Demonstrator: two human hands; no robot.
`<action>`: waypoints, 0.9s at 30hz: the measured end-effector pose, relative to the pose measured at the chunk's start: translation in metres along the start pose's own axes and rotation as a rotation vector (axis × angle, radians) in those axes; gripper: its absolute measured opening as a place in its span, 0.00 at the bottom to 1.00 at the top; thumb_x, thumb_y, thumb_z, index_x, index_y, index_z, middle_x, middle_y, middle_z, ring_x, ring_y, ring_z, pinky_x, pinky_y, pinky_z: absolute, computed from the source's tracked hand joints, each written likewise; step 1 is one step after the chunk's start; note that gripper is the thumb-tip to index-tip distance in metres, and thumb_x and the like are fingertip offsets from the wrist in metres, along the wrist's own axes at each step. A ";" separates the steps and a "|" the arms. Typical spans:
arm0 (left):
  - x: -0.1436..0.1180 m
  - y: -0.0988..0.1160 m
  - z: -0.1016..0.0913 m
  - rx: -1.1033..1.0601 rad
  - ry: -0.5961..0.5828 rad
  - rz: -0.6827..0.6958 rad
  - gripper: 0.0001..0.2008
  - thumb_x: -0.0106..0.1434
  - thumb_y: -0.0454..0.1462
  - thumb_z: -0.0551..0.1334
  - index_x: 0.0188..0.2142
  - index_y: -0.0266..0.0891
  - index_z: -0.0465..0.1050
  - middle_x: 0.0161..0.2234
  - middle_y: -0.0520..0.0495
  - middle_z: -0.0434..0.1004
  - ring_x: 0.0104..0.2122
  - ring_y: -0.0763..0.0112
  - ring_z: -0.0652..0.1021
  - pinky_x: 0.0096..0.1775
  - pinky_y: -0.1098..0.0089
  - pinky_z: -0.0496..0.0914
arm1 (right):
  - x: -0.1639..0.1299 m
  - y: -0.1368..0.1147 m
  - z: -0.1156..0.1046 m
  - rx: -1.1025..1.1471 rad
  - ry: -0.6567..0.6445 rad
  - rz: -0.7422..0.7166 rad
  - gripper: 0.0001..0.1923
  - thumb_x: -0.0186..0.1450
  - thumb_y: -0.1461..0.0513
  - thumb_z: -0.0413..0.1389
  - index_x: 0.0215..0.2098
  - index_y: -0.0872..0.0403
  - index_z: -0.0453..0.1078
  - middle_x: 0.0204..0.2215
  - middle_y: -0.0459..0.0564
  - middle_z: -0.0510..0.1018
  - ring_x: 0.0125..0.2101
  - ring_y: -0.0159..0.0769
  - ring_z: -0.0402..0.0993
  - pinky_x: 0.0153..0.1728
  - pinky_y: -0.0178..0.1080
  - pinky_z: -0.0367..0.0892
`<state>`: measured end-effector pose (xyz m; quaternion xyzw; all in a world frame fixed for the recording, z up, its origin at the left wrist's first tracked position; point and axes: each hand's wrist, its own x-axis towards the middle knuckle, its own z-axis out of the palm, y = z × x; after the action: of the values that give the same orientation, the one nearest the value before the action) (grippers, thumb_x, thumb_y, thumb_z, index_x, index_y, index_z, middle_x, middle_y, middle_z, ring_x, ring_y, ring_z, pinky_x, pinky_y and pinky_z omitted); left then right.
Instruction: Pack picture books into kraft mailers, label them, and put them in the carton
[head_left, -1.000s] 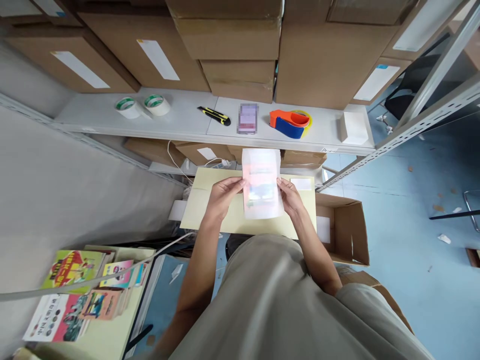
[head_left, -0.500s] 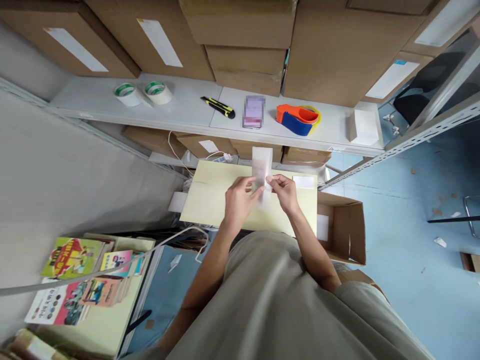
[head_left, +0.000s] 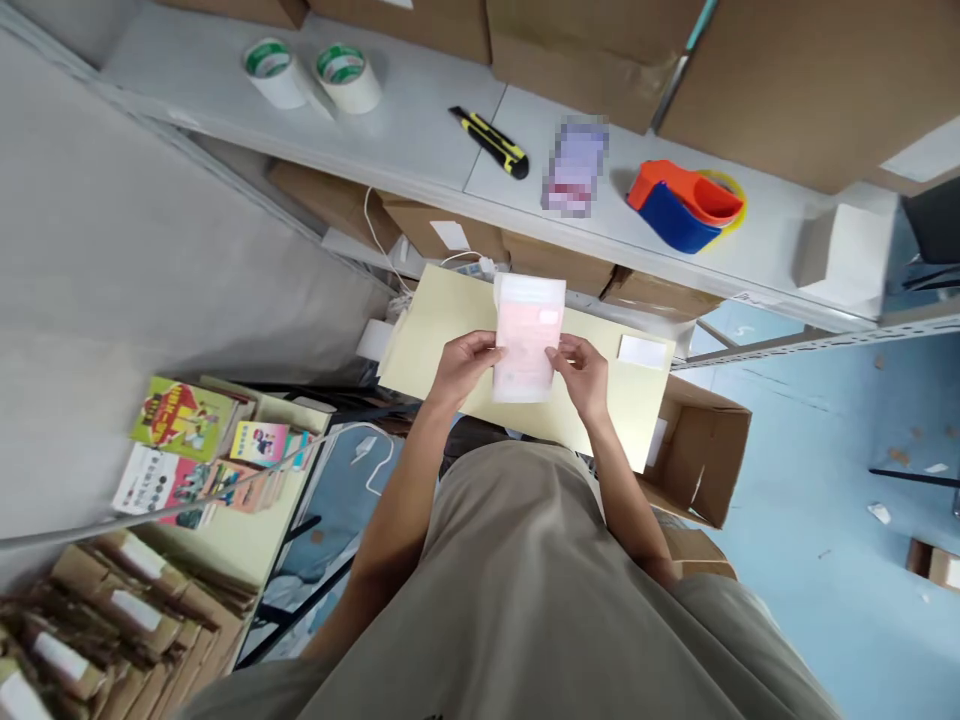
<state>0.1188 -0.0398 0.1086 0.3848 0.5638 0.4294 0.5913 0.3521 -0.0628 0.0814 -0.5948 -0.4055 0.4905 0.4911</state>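
Note:
A flat, whitish translucent sleeve (head_left: 529,345) with something pinkish showing through it is held upright over the cream table (head_left: 442,310). My left hand (head_left: 463,368) pinches its left edge, thumb on the near face and fingers behind. On the opposite edge, my right hand (head_left: 583,375) grips it the same way. What lies inside the sleeve is too faint to name. A white slip of paper (head_left: 642,351) rests on the table to the right of my right hand.
Along the grey shelf (head_left: 420,150) lie tape rolls (head_left: 349,80), a box cutter (head_left: 491,143), a blurred-out rectangle (head_left: 576,167), an orange-blue tape dispenser (head_left: 684,207) and a white box (head_left: 847,262). An open carton (head_left: 701,445) stands at right. Books (head_left: 184,420) and folded cardboard (head_left: 135,610) are at left.
The sleeve has turned from a narrow, slanted view to its broad pinkish face, and my hands have moved apart to its two sides. The camera view has shifted closer and tilted down.

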 end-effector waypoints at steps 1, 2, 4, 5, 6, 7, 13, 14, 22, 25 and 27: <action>0.001 -0.004 -0.007 0.003 0.008 -0.022 0.25 0.48 0.50 0.85 0.39 0.39 0.87 0.40 0.42 0.92 0.42 0.57 0.87 0.47 0.61 0.82 | 0.001 0.006 0.008 0.016 -0.041 0.032 0.30 0.64 0.37 0.74 0.50 0.50 0.83 0.45 0.55 0.91 0.42 0.44 0.87 0.45 0.47 0.84; 0.002 -0.009 -0.014 0.008 0.020 -0.035 0.25 0.48 0.50 0.85 0.40 0.39 0.87 0.40 0.42 0.92 0.43 0.56 0.87 0.47 0.61 0.81 | 0.001 0.013 0.016 0.026 -0.068 0.057 0.30 0.64 0.37 0.74 0.48 0.50 0.83 0.43 0.54 0.91 0.40 0.44 0.86 0.45 0.47 0.84; 0.003 -0.022 -0.029 0.029 0.054 -0.049 0.25 0.51 0.51 0.82 0.43 0.39 0.88 0.42 0.42 0.92 0.45 0.55 0.87 0.47 0.61 0.81 | 0.003 0.024 0.036 0.021 -0.085 0.095 0.30 0.63 0.36 0.73 0.47 0.50 0.82 0.40 0.52 0.90 0.38 0.42 0.85 0.44 0.46 0.82; 0.005 -0.029 -0.036 0.044 0.075 -0.061 0.25 0.53 0.52 0.81 0.45 0.39 0.88 0.43 0.42 0.92 0.45 0.55 0.87 0.47 0.61 0.81 | 0.004 0.030 0.047 0.004 -0.088 0.111 0.29 0.63 0.36 0.73 0.46 0.49 0.82 0.38 0.50 0.89 0.37 0.41 0.84 0.43 0.45 0.82; 0.007 -0.036 -0.045 0.063 0.094 -0.079 0.26 0.55 0.52 0.79 0.47 0.39 0.88 0.43 0.42 0.91 0.45 0.55 0.87 0.46 0.62 0.80 | 0.006 0.036 0.058 -0.018 -0.093 0.124 0.29 0.63 0.36 0.73 0.46 0.49 0.81 0.37 0.49 0.88 0.36 0.40 0.83 0.42 0.44 0.81; 0.009 -0.042 -0.054 0.089 0.108 -0.101 0.26 0.56 0.52 0.78 0.49 0.39 0.88 0.44 0.42 0.91 0.44 0.55 0.87 0.44 0.62 0.80 | 0.008 0.041 0.069 -0.043 -0.097 0.137 0.28 0.64 0.37 0.72 0.46 0.49 0.81 0.37 0.48 0.88 0.36 0.40 0.83 0.42 0.44 0.81; 0.052 -0.069 -0.129 0.534 0.137 -0.124 0.13 0.71 0.47 0.67 0.36 0.42 0.82 0.37 0.43 0.86 0.40 0.55 0.85 0.43 0.63 0.75 | 0.032 0.070 0.151 -0.205 -0.109 0.262 0.20 0.67 0.44 0.71 0.45 0.48 0.80 0.41 0.52 0.90 0.40 0.44 0.87 0.45 0.45 0.82; 0.064 -0.072 -0.143 0.623 0.144 -0.137 0.13 0.73 0.45 0.65 0.33 0.43 0.80 0.35 0.43 0.86 0.40 0.56 0.84 0.44 0.64 0.74 | 0.038 0.074 0.167 -0.241 -0.104 0.284 0.17 0.69 0.46 0.70 0.44 0.49 0.80 0.42 0.53 0.91 0.40 0.44 0.87 0.46 0.45 0.82; 0.179 -0.106 -0.218 0.860 0.183 -0.298 0.09 0.76 0.39 0.66 0.44 0.40 0.87 0.52 0.34 0.92 0.53 0.51 0.88 0.54 0.64 0.74 | 0.101 0.120 0.291 -0.579 -0.028 0.408 0.08 0.75 0.60 0.61 0.49 0.52 0.81 0.52 0.56 0.91 0.43 0.42 0.87 0.51 0.41 0.77; 0.210 -0.121 -0.226 0.919 0.131 -0.328 0.11 0.78 0.37 0.64 0.47 0.36 0.87 0.53 0.31 0.91 0.55 0.49 0.87 0.56 0.62 0.74 | 0.118 0.139 0.315 -0.691 0.018 0.431 0.07 0.75 0.61 0.60 0.47 0.53 0.80 0.51 0.57 0.91 0.47 0.43 0.86 0.54 0.40 0.76; 0.221 -0.130 -0.229 0.927 0.090 -0.340 0.11 0.78 0.38 0.65 0.47 0.36 0.87 0.51 0.30 0.91 0.54 0.48 0.87 0.56 0.61 0.74 | 0.127 0.147 0.321 -0.754 0.046 0.470 0.05 0.74 0.61 0.62 0.46 0.52 0.80 0.50 0.58 0.90 0.48 0.43 0.85 0.54 0.40 0.76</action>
<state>-0.1014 0.1179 -0.1039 0.4909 0.7754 0.0469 0.3945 0.0615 0.0921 -0.0981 -0.8191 -0.3986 0.3935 0.1240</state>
